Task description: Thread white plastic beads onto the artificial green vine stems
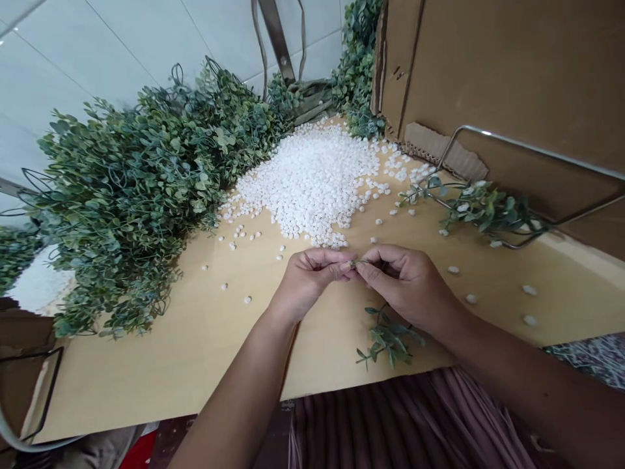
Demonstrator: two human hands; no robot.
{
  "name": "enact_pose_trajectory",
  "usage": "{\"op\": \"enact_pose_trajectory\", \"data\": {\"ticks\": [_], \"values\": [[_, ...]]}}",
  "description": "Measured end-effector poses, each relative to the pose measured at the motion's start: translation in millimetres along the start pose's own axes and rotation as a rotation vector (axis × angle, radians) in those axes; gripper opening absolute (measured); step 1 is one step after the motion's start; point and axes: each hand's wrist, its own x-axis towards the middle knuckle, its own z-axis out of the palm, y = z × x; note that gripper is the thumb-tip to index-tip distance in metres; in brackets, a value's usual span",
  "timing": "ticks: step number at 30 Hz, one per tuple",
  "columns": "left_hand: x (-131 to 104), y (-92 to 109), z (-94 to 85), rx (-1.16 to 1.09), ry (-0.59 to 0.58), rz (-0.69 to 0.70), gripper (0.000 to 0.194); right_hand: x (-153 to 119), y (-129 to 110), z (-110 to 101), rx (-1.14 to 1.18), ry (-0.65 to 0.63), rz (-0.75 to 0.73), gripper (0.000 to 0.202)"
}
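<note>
My left hand (pixel 315 277) and my right hand (pixel 403 280) meet fingertip to fingertip just in front of a pile of small white beads (pixel 317 176). Both are closed in a pinch, and a thin greenish bit, like a stem end, shows between them. Below my right hand hangs an artificial leafy sprig (pixel 390 342), whose stem runs up behind that hand and is partly hidden. What the left fingertips grip is too small and covered to make out.
A big heap of artificial greenery (pixel 146 169) fills the table's left side. At right, a metal wire frame (pixel 532 151) stands against a cardboard box (pixel 508 71), with another leafy sprig (pixel 488 208) at it. Loose white beads lie scattered on the tan tabletop (pixel 209 365).
</note>
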Motion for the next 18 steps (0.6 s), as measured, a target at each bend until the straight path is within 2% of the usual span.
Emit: {"op": "enact_pose_trajectory", "data": {"ticks": [18], "values": [[1.5, -0.1, 0.3, 0.03, -0.002, -0.008, 0.018, 0.4, -0.1, -1.5, -0.001, -0.022, -0.033, 0.017]]}}
